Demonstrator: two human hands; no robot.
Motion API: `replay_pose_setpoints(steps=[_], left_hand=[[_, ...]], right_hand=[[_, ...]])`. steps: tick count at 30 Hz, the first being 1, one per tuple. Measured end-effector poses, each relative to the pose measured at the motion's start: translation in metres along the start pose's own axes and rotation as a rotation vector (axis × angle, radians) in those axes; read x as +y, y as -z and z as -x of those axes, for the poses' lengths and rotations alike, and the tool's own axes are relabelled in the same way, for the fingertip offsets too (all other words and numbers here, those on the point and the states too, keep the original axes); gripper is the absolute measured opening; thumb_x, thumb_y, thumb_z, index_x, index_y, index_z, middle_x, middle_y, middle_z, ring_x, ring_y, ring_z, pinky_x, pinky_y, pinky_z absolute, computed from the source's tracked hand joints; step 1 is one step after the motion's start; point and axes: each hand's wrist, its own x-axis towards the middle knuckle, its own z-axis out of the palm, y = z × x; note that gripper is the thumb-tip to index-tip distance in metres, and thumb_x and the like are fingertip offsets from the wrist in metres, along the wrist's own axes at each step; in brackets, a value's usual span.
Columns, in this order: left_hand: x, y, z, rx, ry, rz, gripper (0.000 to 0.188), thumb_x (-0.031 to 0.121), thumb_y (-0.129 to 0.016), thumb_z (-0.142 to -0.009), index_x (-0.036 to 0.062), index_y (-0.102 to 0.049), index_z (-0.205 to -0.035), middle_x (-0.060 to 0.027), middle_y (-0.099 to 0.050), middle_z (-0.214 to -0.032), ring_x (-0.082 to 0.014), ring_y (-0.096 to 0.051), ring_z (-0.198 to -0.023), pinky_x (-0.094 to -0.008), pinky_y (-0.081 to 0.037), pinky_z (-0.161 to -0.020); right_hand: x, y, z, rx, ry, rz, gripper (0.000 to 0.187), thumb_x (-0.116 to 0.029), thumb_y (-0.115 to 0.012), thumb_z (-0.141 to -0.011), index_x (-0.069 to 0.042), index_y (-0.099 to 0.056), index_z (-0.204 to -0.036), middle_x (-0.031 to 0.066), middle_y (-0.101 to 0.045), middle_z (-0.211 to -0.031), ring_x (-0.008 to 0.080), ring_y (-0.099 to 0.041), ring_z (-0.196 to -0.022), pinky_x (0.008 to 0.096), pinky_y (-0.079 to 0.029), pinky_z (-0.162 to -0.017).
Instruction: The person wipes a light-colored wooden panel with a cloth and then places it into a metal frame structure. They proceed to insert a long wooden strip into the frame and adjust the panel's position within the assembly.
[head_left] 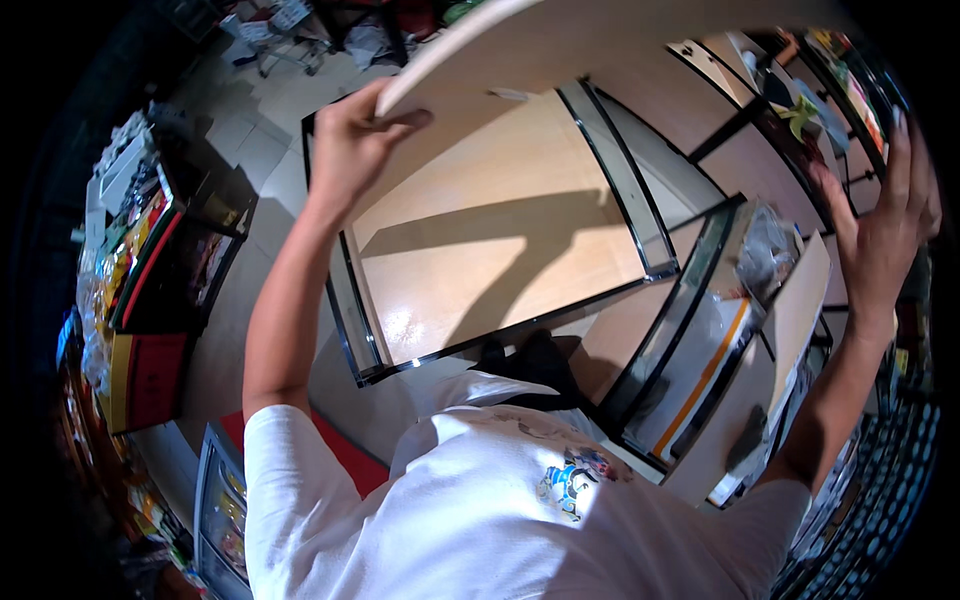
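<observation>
My left hand is closed on the near left corner of a pale wooden board, raised across the top of the view. My right hand is up at the far right, fingers stretched and apart, with no visible hold on anything. Below the board, a black metal frame with a light wood panel stands low in front of me. Shadows of the board and an arm fall across that panel. The board's far right end runs out of the view.
Against the frame's right side stands a narrow black-edged rack with sheets and a clear plastic bag. Shelves of packaged goods line the left. A grey-framed case sits at lower left. Tiled floor shows at upper left.
</observation>
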Motion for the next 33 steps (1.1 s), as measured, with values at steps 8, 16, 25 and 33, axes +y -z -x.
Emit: replay_pose_setpoints(steps=[8, 16, 25, 33], left_hand=[[-0.032, -0.035, -0.015, -0.364, -0.358, -0.327, 0.028, 0.012, -0.075, -0.076, 0.0198, -0.072, -0.104, -0.0051, -0.070, -0.078, -0.0259, -0.068, -0.073, -0.0398, -0.049, -0.060], [-0.103, -0.069, -0.060, -0.604, -0.287, -0.527, 0.020, 0.018, -0.075, -0.076, 0.0150, -0.065, -0.093, -0.0050, -0.069, -0.087, -0.0292, -0.067, -0.089, -0.0443, -0.052, -0.072], [-0.191, -0.098, -0.098, -0.688, -0.196, -0.725, 0.012, 0.018, -0.073, -0.077, 0.0163, -0.064, -0.086, -0.0019, -0.070, -0.082, -0.0263, -0.068, -0.085, -0.0416, -0.049, -0.079], [-0.216, -0.087, -0.092, -0.711, -0.110, -0.740, 0.014, 0.018, -0.072, -0.077, 0.0142, -0.059, -0.080, -0.0025, -0.070, -0.080, -0.0276, -0.068, -0.083, -0.0430, -0.049, -0.078]], right_hand=[[-0.017, -0.057, 0.058, -0.633, -0.042, -0.362, 0.081, -0.013, -0.081, -0.074, -0.007, -0.044, -0.146, 0.0176, -0.045, -0.149, 0.0353, -0.040, -0.139, 0.0456, -0.032, -0.114], [-0.109, -0.139, 0.161, -0.893, -0.266, -0.928, 0.019, -0.021, -0.071, -0.084, -0.004, -0.062, -0.085, 0.0172, -0.063, -0.079, 0.0390, -0.063, -0.075, 0.0472, -0.049, -0.068], [-0.194, -0.201, 0.191, -0.975, -0.237, -0.952, 0.027, -0.032, -0.071, -0.087, -0.007, -0.060, -0.082, 0.0165, -0.063, -0.072, 0.0382, -0.064, -0.068, 0.0471, -0.050, -0.060], [-0.220, -0.224, 0.185, -0.660, -0.198, -1.178, 0.025, -0.020, -0.075, -0.083, -0.005, -0.056, -0.081, 0.0153, -0.060, -0.066, 0.0366, -0.063, -0.064, 0.0453, -0.050, -0.058]])
